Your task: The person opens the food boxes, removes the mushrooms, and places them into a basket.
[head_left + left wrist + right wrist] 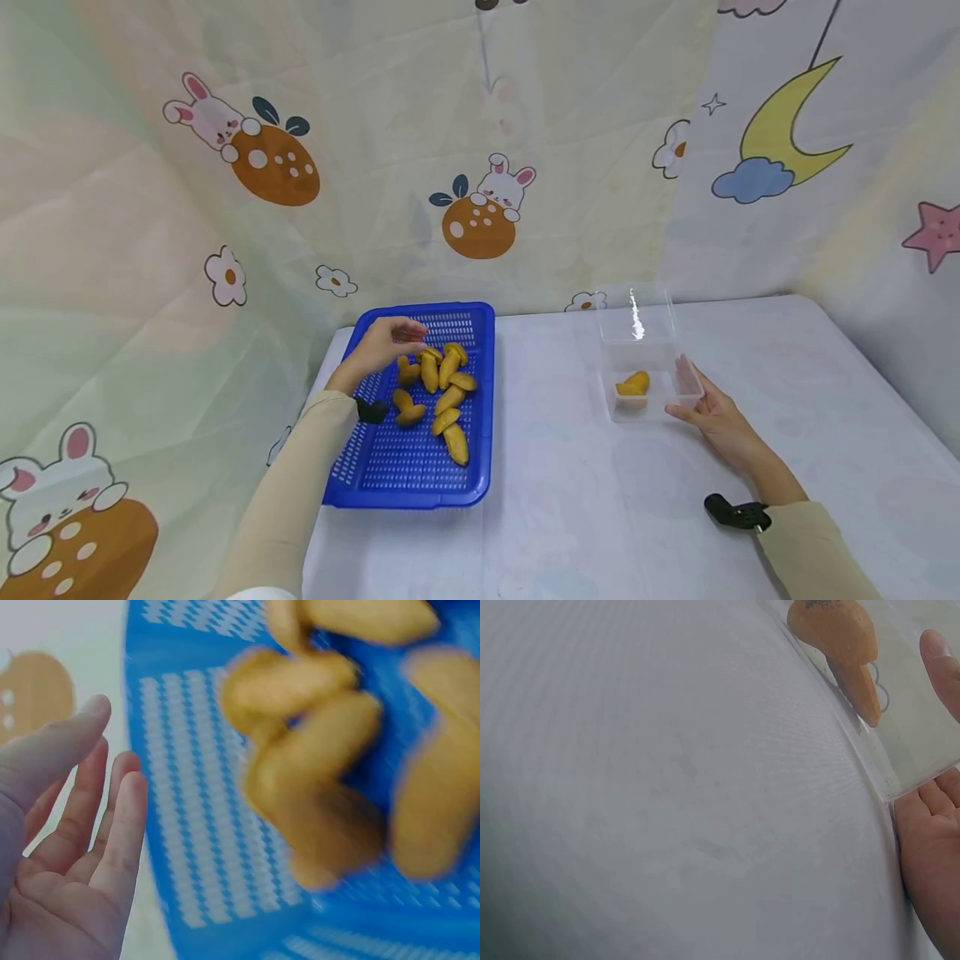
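My left hand point(388, 343) hovers over the far part of a blue plastic basket point(491, 400), its fingers apart and holding nothing. In the left wrist view the thumb and fingers point(120, 817) show beside the basket's perforated wall. Several yellow-brown mushrooms point(455, 444) lie in the basket. At the right, my right hand point(716, 421) grips the right side of a clear plastic box point(663, 402), thumb at the near side and fingers along the outer wall. A single mushroom point(633, 383) lies inside the box, also visible in the right wrist view.
Both containers stand on a white-covered table point(555, 467), with a gap between them. The box's clear lid point(637, 315) stands raised at its far side. A printed cloth backdrop point(390, 192) rises behind the table and along its sides.
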The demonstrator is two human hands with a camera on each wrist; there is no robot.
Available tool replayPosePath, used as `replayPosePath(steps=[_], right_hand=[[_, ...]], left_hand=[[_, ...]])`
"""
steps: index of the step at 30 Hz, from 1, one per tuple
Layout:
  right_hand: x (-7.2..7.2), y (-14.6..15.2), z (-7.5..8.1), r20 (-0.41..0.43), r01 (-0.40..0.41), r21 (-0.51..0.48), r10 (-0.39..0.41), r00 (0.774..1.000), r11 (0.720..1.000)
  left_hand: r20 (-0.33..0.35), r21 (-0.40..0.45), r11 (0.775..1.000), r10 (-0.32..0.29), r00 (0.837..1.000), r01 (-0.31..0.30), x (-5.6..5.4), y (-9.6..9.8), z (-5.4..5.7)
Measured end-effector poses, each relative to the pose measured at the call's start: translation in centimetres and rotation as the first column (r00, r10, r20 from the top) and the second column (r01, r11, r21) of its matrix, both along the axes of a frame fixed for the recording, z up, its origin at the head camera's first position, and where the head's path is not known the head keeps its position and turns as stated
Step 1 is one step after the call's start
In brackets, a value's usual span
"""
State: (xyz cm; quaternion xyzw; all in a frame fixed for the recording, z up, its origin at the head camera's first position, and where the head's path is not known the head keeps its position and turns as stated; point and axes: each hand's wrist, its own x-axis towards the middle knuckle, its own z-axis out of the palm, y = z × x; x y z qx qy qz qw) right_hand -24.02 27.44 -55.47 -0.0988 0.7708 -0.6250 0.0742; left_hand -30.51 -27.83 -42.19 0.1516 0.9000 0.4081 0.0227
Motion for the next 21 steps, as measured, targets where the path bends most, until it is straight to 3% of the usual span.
replayPosePath(steps=[5, 9, 16, 21], right_hand=[[0.1, 0.1, 0.1, 0.006, 0.005, 0.01, -0.005, 1.0, 1.0], [0.3, 0.2, 0.3, 0.007, 0.01, 0.008, -0.01, 1.0, 1.0], [0.4, 0.1, 0.3, 0.02, 0.01, -0.002, -0.01, 1.0, 1.0], [0.3, -0.1, 0.4, 0.036, 0.009, -0.014, -0.009, 0.999, 1.0]], left_hand=[[0.022, 0.031, 0.996, -0.086, 0.996, 0.086, -0.8, 3.2, 2.1], [0.053, 0.103, 0.977, -0.194, 0.98, 0.188, -1.5, 6.0, 3.3], [0.1, 0.245, 0.911, -0.365, 0.926, 0.333, -2.7, 10.8, 4.4], [0.152, 0.273, 0.876, -0.448, 0.881, 0.399, -3.5, 13.8, 4.4]])
